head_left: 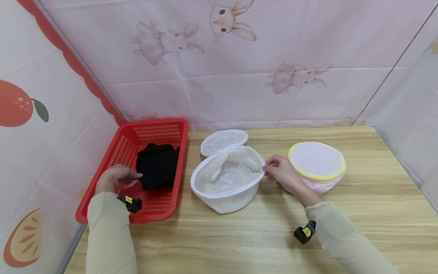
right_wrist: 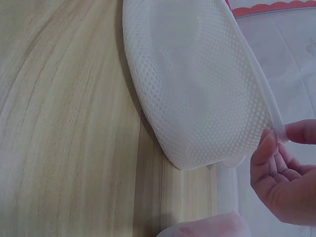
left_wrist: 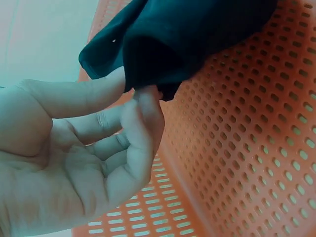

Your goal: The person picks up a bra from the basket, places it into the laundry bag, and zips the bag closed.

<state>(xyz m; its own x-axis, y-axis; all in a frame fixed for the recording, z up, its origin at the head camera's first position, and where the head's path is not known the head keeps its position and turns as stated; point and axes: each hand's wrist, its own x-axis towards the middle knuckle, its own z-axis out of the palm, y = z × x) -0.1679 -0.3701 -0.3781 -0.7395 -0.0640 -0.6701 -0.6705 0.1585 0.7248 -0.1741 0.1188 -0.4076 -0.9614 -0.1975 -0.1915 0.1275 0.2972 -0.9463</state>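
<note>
A black cloth garment (head_left: 156,167) lies in the red plastic basket (head_left: 183,160) on the left. My left hand (head_left: 118,178) pinches its edge between thumb and fingers; the left wrist view shows the dark fabric (left_wrist: 168,49) caught at the fingertips. In the middle stands a white mesh laundry bag (head_left: 226,199), its round mouth uncovered and its lid (head_left: 224,141) folded back behind it. The thumb and fingers of my right hand (head_left: 282,171) pinch the bag's rim on the right side. The right wrist view shows this grip at the zippered edge (right_wrist: 264,84).
A second round mesh bag (head_left: 316,161), with a white top, yellow rim and pinkish sides, stands on the wooden table (head_left: 239,239) just right of my right hand. A pink rabbit-print curtain (head_left: 232,95) hangs behind the table, with a fruit-print sheet (head_left: 54,152) at the left.
</note>
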